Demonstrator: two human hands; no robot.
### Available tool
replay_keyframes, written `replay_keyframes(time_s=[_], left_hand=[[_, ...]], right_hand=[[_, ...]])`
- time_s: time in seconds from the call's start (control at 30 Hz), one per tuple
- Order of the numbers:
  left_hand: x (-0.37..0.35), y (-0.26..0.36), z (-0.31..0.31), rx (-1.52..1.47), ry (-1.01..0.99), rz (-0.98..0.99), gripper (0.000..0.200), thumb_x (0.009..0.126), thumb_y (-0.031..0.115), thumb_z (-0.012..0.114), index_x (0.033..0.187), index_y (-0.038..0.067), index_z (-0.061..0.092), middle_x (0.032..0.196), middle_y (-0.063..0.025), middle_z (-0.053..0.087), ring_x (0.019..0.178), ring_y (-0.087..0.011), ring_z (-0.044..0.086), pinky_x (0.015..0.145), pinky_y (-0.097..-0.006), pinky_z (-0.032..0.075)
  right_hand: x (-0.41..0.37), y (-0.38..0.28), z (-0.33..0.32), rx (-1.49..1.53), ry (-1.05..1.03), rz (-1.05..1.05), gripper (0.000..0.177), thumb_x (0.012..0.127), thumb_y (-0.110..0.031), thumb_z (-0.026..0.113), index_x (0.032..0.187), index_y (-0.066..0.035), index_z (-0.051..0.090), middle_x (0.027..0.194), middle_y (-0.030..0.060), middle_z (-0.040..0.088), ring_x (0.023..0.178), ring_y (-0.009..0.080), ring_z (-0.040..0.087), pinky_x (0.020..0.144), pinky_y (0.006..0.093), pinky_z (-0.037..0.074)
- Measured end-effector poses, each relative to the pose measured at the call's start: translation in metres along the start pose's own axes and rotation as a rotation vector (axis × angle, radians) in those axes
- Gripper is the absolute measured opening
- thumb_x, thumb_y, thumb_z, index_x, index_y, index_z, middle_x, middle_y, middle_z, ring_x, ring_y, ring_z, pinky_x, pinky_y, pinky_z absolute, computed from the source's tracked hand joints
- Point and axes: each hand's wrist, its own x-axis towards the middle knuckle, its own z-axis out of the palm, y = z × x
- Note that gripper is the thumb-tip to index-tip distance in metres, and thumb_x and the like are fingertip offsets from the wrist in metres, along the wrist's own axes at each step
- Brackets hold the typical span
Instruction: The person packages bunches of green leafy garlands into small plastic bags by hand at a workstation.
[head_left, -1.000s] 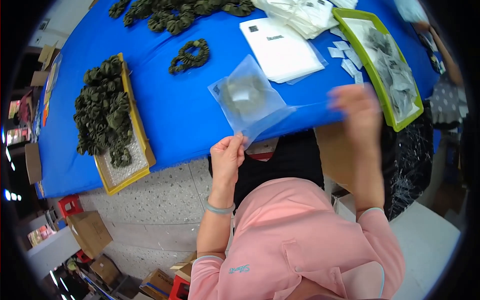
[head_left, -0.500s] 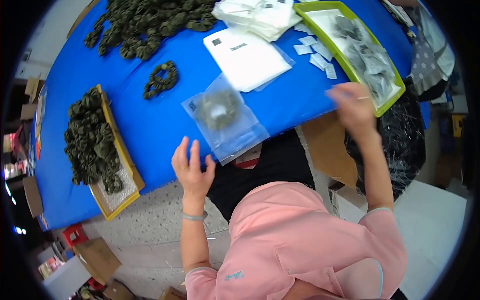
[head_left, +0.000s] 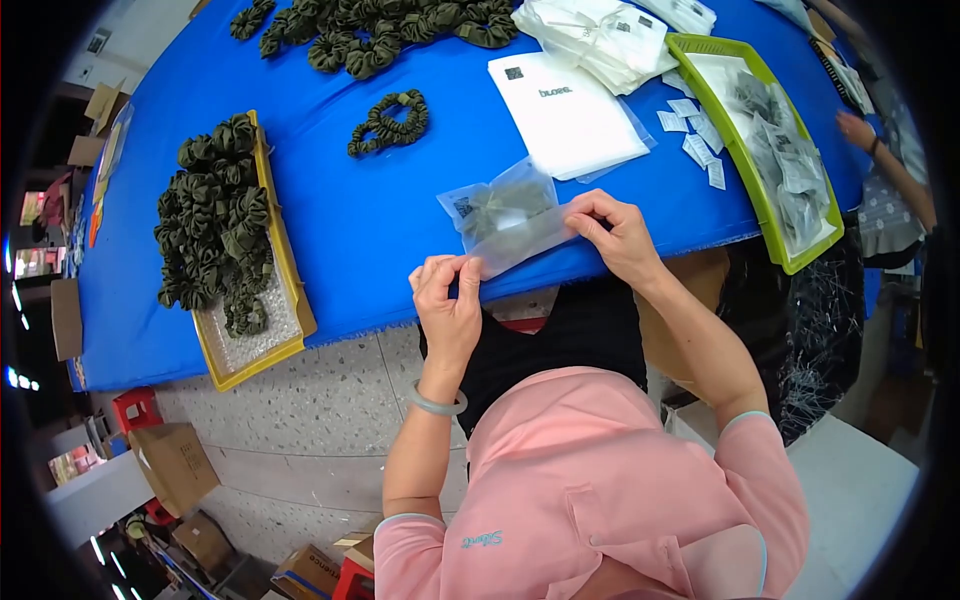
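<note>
A frosted plastic bag (head_left: 525, 240) lies near the table's front edge, its near end folded up over itself. Inside it a dark green scrunchie (head_left: 492, 208) shows dimly through the film, with a pale patch at its centre. My left hand (head_left: 447, 305) pinches the left corner of the fold between thumb and fingers. At the right corner, my right hand (head_left: 622, 240) grips the same fold. Two loose scrunchies (head_left: 395, 125) lie together just beyond the bag. Flat white printed bags (head_left: 565, 115) are stacked behind it.
The blue table (head_left: 340, 220) holds a yellow tray (head_left: 285, 265) of scrunchies at left and a scrunchie heap (head_left: 400, 30) at the back. Small white packets (head_left: 700, 140) lie beside a green tray (head_left: 755, 190) of bagged items. Another person's hand (head_left: 855, 130) is at far right.
My right hand has come left from near the green tray to the bag. My left hand has taken hold of the bag's other corner, and its near end is now folded up.
</note>
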Motion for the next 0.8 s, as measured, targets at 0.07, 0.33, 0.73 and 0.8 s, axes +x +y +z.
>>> replay_keyframes(time_s=[0.07, 0.33, 0.73, 0.8], left_hand=[[-0.001, 0.001, 0.003, 0.007, 0.015, -0.028, 0.009, 0.090, 0.015, 0.070, 0.083, 0.009, 0.070, 0.081, 0.0007, 0.067, 0.080, -0.0175, 0.054, 0.088, -0.0305, 0.036], [-0.008, 0.009, 0.017, 0.203, 0.127, -0.079, 0.016, 0.090, 0.014, 0.069, 0.076, 0.009, 0.065, 0.079, -0.0001, 0.062, 0.073, -0.0172, 0.050, 0.087, -0.0296, 0.035], [-0.001, 0.006, 0.032, 0.507, 0.116, 0.100, 0.013, 0.086, 0.009, 0.067, 0.098, 0.007, 0.063, 0.088, -0.0044, 0.062, 0.072, -0.0191, 0.052, 0.085, -0.0318, 0.039], [-0.002, 0.003, 0.031, 0.380, 0.090, 0.084, 0.018, 0.087, 0.007, 0.066, 0.104, 0.005, 0.061, 0.090, -0.0057, 0.063, 0.074, -0.0195, 0.053, 0.084, -0.0322, 0.041]], right_hand=[[-0.002, 0.001, 0.004, -0.050, 0.026, -0.009, 0.011, 0.094, -0.010, 0.067, 0.086, -0.005, 0.072, 0.086, 0.0018, 0.069, 0.076, 0.0144, 0.061, 0.072, 0.0230, 0.048], [-0.015, 0.015, 0.014, -0.452, 0.231, -0.090, 0.010, 0.091, -0.013, 0.071, 0.087, -0.004, 0.069, 0.078, 0.0009, 0.063, 0.064, 0.0132, 0.051, 0.063, 0.0240, 0.043], [-0.006, -0.022, 0.053, -0.595, 0.304, -0.123, 0.055, 0.086, -0.010, 0.067, 0.137, 0.002, 0.049, 0.129, 0.0211, 0.060, 0.114, 0.0359, 0.060, 0.096, 0.0401, 0.050], [-0.003, -0.018, 0.047, -0.365, 0.221, -0.050, 0.058, 0.087, -0.012, 0.067, 0.140, 0.002, 0.048, 0.131, 0.0209, 0.060, 0.117, 0.0364, 0.060, 0.098, 0.0400, 0.049]])
